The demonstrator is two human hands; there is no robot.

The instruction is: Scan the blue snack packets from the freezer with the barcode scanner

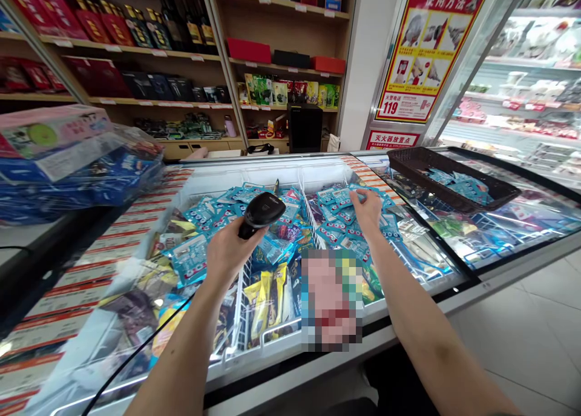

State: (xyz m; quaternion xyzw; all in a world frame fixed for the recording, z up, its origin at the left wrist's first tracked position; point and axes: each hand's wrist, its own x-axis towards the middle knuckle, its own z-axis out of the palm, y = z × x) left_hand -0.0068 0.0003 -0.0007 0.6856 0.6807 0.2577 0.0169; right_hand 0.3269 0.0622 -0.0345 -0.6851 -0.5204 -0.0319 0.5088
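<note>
My left hand [229, 252] is wrapped round a black barcode scanner [263, 213], holding it above the open chest freezer [284, 168]. A black cord [145, 338] runs along my left forearm. Under the scanner lie many flat blue packets [188, 260] in a wire basket. My right hand [367, 213] is among more blue packets [333, 231] in the basket to the right. Its fingers are curled together at the packets; whether one is pinched between them is hidden. Yellow-wrapped packs [267, 298] stand in the front middle basket.
A brown wicker basket [503, 192] with blue packets sits on the freezer's right part. Plastic-wrapped boxes [77, 168] stand at the left. White wire dividers [311, 216] separate the baskets. Shelves [204, 56] of goods line the back. A pixelated patch covers the front middle.
</note>
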